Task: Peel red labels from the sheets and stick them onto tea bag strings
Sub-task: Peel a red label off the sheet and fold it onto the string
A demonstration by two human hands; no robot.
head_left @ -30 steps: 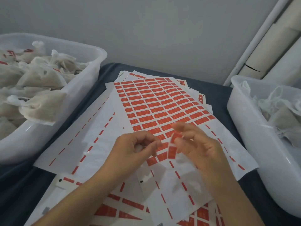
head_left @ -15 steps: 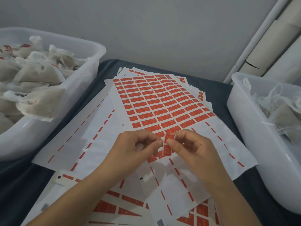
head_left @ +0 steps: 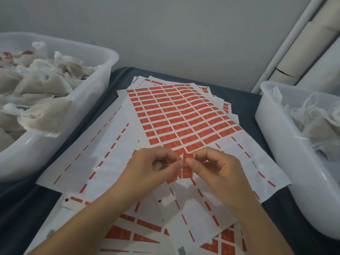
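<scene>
A sheet of red labels (head_left: 176, 115) lies on top of a pile of partly used sheets in the middle of the table. Over its near edge my right hand (head_left: 215, 166) pinches one peeled red label (head_left: 188, 155) between thumb and forefinger. My left hand (head_left: 152, 162) meets it from the left, its fingertips pinching a thin white tea bag string (head_left: 166, 164); a bit of white tea bag shows inside the palm. The two sets of fingertips touch at the label.
A white tub (head_left: 95, 100) heaped with tea bags stands on the left, some with red labels. A second white tub (head_left: 283, 162) with several tea bags stands on the right. Used backing sheets (head_left: 88, 155) spread over the dark cloth. Pipes lean in the far right corner.
My right hand has brought the peeled label left to my left hand's fingertips. The hands, apart a second ago, now touch at the label.
</scene>
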